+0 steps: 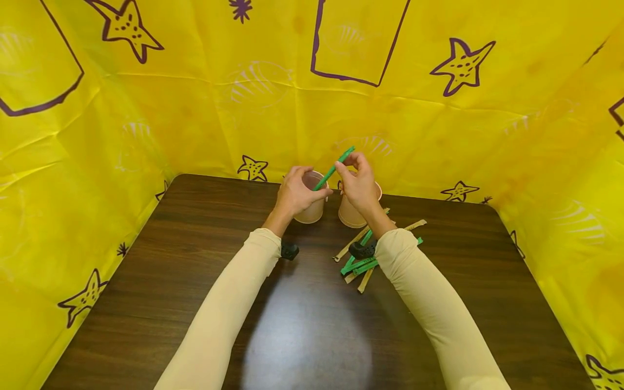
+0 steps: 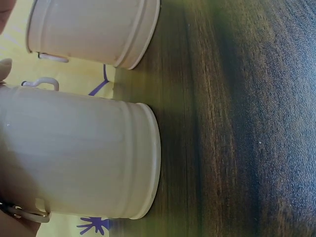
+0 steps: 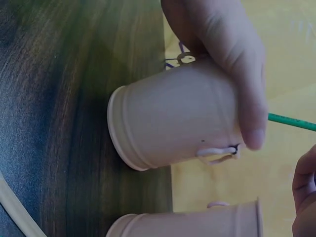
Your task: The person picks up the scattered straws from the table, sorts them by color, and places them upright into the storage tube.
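Two small pinkish-beige pails stand side by side near the table's back edge. My left hand (image 1: 295, 190) grips the left pail (image 1: 309, 215) at its rim, with the thumb along the near side, as the right wrist view also shows. My right hand (image 1: 361, 187) pinches a thin green stick-shaped packet (image 1: 333, 169) between thumb and fingers. It slants over the left pail, its lower end at the mouth behind my left thumb; how deep it reaches is hidden. The right pail (image 1: 350, 214) stands partly behind my right hand. Small side loops show on the left pail (image 3: 173, 118).
Several green and brown slim packets (image 1: 363, 265) lie in a loose pile below my right wrist, partly covered by the arm. Black wrist cameras (image 1: 290, 251) hang under both wrists. A yellow patterned cloth (image 1: 273, 119) rises right behind the dark wood table (image 1: 195, 260).
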The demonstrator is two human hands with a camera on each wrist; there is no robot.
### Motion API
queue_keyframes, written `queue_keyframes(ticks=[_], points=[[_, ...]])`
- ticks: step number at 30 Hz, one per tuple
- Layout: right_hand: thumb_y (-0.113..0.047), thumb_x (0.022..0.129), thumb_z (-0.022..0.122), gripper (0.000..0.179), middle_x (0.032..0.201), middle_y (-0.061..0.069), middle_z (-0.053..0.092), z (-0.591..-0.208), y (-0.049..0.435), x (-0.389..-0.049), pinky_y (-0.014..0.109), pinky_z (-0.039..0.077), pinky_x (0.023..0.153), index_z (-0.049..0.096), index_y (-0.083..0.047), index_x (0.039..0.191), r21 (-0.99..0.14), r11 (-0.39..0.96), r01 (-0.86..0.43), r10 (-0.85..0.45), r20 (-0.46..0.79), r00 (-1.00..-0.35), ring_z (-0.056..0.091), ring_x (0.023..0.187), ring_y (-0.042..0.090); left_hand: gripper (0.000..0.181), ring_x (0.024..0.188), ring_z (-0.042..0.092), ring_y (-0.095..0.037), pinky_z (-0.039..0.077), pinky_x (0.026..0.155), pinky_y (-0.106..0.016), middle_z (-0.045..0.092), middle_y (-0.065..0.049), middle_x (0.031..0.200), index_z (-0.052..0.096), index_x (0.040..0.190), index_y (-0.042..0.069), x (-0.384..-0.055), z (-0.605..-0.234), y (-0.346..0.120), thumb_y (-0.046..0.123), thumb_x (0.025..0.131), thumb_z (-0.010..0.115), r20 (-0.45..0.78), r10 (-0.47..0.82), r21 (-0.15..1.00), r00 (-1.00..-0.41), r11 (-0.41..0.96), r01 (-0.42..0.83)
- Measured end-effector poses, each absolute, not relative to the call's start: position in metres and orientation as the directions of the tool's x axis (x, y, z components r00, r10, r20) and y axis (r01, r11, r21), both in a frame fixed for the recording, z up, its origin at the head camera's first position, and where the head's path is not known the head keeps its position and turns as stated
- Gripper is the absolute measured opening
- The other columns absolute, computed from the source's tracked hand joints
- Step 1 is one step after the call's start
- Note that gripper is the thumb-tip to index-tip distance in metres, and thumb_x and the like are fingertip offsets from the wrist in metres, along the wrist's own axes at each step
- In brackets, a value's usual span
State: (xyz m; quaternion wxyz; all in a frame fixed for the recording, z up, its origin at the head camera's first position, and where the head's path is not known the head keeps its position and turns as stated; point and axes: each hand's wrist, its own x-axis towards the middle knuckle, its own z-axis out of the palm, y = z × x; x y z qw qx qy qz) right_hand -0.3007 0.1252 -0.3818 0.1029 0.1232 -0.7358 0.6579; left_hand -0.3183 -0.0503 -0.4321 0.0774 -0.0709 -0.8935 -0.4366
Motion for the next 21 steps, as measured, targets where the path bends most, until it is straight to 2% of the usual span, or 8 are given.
queue_keyframes(ticks=[5,11,14,18,21], points=[[-0.017,0.102,0.063,0.028,0.103,0.000,0.053,-0.381,0.125,-0.298,0.020,0.046,0.047,0.050,-0.001,0.121,-0.947,0.106,-0.304,-0.060,0.299,-0.952,0.050,0.049,0.004,0.085,0.129,0.054,-0.030,0.047,0.104,-0.049,0.053,-0.004,0.145,0.056,0.143,0.014,-0.317,-0.432,-0.050,0.056,0.075,0.084,0.202,0.057,0.766,-0.978,0.613,0.194],[-0.021,0.103,0.061,0.051,0.124,0.003,0.048,-0.372,0.141,-0.292,0.018,0.037,0.045,0.036,-0.002,0.143,-0.962,0.134,-0.240,-0.144,0.220,-0.965,0.043,0.049,0.006,0.088,0.133,0.052,-0.030,0.047,0.107,-0.049,0.051,-0.005,0.147,0.054,0.144,0.013,-0.317,-0.432,-0.048,0.058,0.075,0.084,0.189,0.079,0.765,-0.979,0.613,0.197],[-0.025,0.103,0.062,0.056,0.134,0.009,0.045,-0.364,0.154,-0.287,0.019,0.041,0.049,0.032,-0.007,0.148,-0.943,0.233,-0.238,-0.173,0.201,-0.964,0.046,0.054,0.010,0.087,0.134,0.051,-0.031,0.046,0.107,-0.050,0.051,-0.005,0.148,0.054,0.144,0.014,-0.317,-0.432,-0.048,0.058,0.075,0.084,0.192,0.073,0.760,-0.979,0.620,0.195],[-0.028,0.101,0.066,0.059,0.137,0.016,0.048,-0.355,0.172,-0.274,0.021,0.049,0.061,0.036,-0.009,0.148,-0.870,0.413,-0.271,-0.196,0.205,-0.959,0.056,0.069,0.019,0.087,0.135,0.051,-0.030,0.045,0.108,-0.051,0.051,-0.004,0.147,0.056,0.143,0.015,-0.318,-0.431,-0.050,0.060,0.074,0.084,0.201,0.062,0.756,-0.978,0.625,0.195],[-0.025,0.100,0.068,0.060,0.136,0.020,0.049,-0.354,0.184,-0.263,0.023,0.049,0.060,0.038,-0.006,0.148,-0.800,0.505,-0.324,-0.266,0.213,-0.940,0.055,0.069,0.023,0.088,0.135,0.051,-0.030,0.045,0.108,-0.051,0.052,-0.004,0.146,0.056,0.142,0.015,-0.317,-0.432,-0.051,0.061,0.073,0.084,0.206,0.063,0.756,-0.977,0.624,0.199]])
